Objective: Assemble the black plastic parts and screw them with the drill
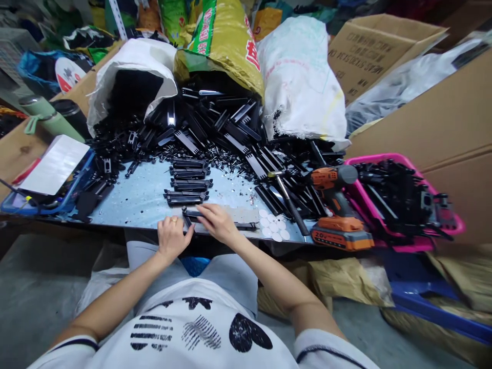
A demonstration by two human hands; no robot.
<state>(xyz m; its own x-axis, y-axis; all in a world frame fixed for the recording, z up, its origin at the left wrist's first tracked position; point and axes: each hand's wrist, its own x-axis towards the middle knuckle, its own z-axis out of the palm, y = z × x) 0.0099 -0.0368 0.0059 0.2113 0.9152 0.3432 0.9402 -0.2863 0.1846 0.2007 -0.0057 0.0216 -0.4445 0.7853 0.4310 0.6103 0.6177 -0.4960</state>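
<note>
At the table's front edge my left hand (172, 237) is closed, thumb and fingers about the left end of a long black part (187, 213). My right hand (217, 223) pinches the same part from the right, fingers bent over its top. A flat grey plate (234, 214) lies under and beside my right hand, with a dark strip (246, 225) along its front. Just beyond my hands, several black assembled parts (188, 183) lie in a neat stack of rows. White round discs (273, 225) are spread to the right of the plate.
A hammer (290, 202) and an orange cordless drill (338, 205) lie on the right, beside a pink basket (459, 225) of black parts. Loose black pieces and screws (223, 159) heap before open sacks (303, 77). A blue tray (73, 197) and green bottle (49, 118) stand left.
</note>
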